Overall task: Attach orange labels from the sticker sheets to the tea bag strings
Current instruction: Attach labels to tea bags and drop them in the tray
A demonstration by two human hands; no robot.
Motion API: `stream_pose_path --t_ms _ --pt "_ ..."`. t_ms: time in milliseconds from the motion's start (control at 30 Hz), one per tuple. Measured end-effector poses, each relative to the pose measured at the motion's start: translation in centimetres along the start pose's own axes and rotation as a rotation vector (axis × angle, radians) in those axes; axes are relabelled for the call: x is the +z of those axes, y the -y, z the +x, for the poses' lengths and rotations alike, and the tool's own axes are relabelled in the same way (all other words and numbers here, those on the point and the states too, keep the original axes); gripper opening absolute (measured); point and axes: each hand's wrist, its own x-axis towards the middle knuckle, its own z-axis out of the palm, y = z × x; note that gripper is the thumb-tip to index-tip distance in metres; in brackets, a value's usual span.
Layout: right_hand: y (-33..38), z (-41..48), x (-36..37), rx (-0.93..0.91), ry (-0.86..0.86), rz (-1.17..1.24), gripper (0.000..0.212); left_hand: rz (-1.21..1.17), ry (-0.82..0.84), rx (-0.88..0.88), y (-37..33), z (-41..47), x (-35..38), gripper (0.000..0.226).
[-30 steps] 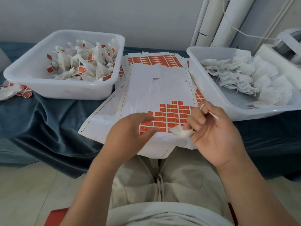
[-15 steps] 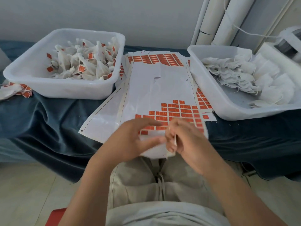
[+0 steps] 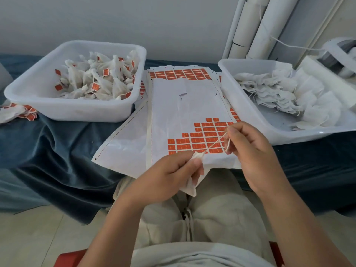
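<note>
My left hand [image 3: 173, 176] grips a white tea bag [image 3: 192, 185] just in front of the sticker sheet's near edge. Its string [image 3: 215, 142] runs taut up and right to my right hand [image 3: 248, 149], which pinches the string's end, a short tail hanging from the fingers. Under the string lies the top sticker sheet [image 3: 185, 112], mostly bare white backing with a block of orange labels [image 3: 202, 139] left at its near right. More sheets are stacked beneath it.
A white tub [image 3: 73, 112] at the left holds labelled tea bags. A white tub [image 3: 277, 133] at the right holds unlabelled bags. Both stand on a dark blue cloth [image 3: 57, 151]. A few labelled bags [image 3: 17, 112] lie at the far left. White tubes lean at the back right.
The tea bag passed from my right hand into my left. My right hand drew back to the right, pulling the string out taut over the orange labels.
</note>
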Motion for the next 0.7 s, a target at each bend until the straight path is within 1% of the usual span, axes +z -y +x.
stream_pose_path --t_ms 67,133,233,367,467,533,567,633,700 --pt "-0.4 0.1 0.1 -0.026 -0.023 -0.054 0.022 -0.035 -0.009 0.038 -0.2 0.0 -0.2 0.039" --pt "-0.5 0.0 0.3 -0.047 -0.014 -0.101 0.019 -0.099 -0.09 0.119 -0.5 0.2 0.2 0.037" --pt "-0.2 -0.4 1.1 -0.097 0.075 -0.155 0.014 -0.199 -0.199 0.221 -0.8 0.6 0.9 0.032" --pt "0.4 -1.2 2.0 -0.166 0.232 -0.248 0.011 -0.271 -0.28 0.205 -1.0 0.7 1.2 0.033" --pt "0.6 -1.6 2.0 -0.134 0.316 -0.25 0.013 -0.304 -0.384 0.14 -1.5 0.5 1.2 0.034" --pt "0.8 -1.6 1.8 -0.112 0.35 -0.311 0.01 -0.255 -0.447 0.085 -1.6 0.5 1.1 0.032" --pt "0.9 -1.7 1.7 -0.104 0.36 -0.339 0.009 -0.187 -0.471 0.076 -1.6 0.5 1.1 0.032" --pt "1.2 -1.8 1.6 -0.12 0.358 -0.404 0.009 0.033 -0.484 0.099 -1.1 0.6 1.0 0.037" --pt "1.6 -1.9 1.5 -0.22 0.322 -0.525 0.01 0.253 -0.454 0.119 -0.7 0.8 1.1 0.044"
